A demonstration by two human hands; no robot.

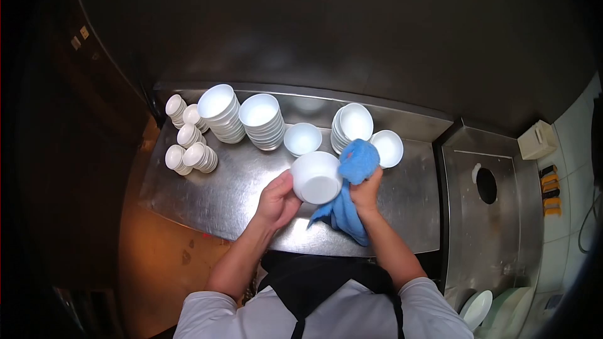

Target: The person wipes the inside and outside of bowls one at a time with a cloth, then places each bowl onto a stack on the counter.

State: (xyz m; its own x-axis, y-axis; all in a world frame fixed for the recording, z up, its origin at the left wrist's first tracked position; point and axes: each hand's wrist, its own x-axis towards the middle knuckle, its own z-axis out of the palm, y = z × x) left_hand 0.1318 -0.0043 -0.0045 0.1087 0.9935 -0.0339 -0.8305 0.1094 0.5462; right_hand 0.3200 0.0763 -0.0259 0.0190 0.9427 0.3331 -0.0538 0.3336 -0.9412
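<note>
A white bowl point(317, 179) is tilted above the steel counter, its underside partly toward me. My left hand point(278, 201) grips the bowl's left side. On the other side, my right hand point(366, 189) is closed around a blue cloth point(358, 161), which touches the bowl's right edge and hangs down below the hand. Just behind the held bowl sits a single white bowl point(303, 139). A short stack of bowls point(353, 123) and another bowl point(387, 149) stand behind the cloth.
Two tall bowl stacks point(221, 113) point(261, 119) and several stacks of small cups point(200, 156) stand on the left of the steel counter point(251, 194). A wall rises behind. To the right is a steel surface with a dark hole point(486, 186), and plates point(476, 309) are lower right.
</note>
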